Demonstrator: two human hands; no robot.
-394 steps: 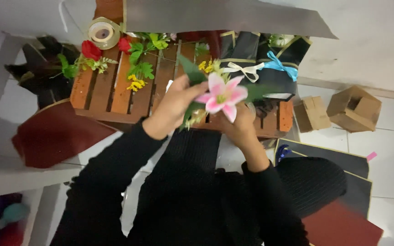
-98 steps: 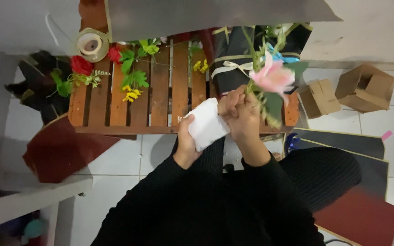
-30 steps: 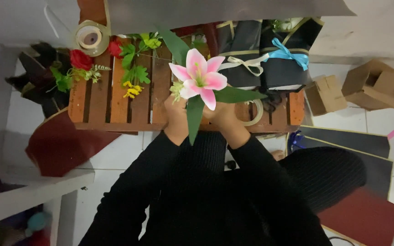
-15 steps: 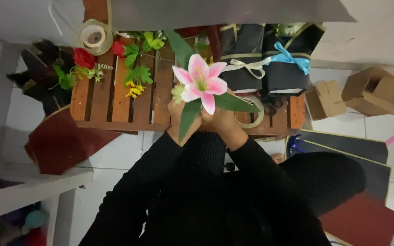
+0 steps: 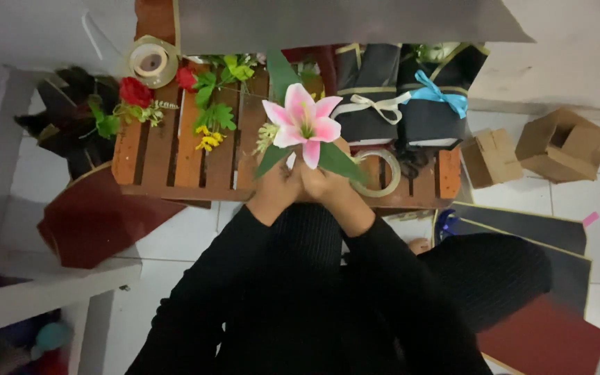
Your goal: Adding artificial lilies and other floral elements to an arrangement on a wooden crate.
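Pink lily (image 5: 303,123), with green leaves, is held upright above the slatted wooden table (image 5: 175,160); its stem is clasped between the left hand (image 5: 276,186) and right hand (image 5: 328,184), both closed and pressed together

Seen from above, the person wears a black long-sleeved top. Its fabric shows fine vertical ribbing, clearest down the middle of the chest, and looks like a knit. The sleeves are long and close-fitting, plain black, and run down both arms to end at the wrists, so the left hand (image 5: 278,189) and the right hand (image 5: 331,186) are bare, with no rings, watch or bracelets that can be made out. The legs are covered in black too, with the same fine ribbed texture showing over the thigh on the right. No pattern or trim shows on the clothing.
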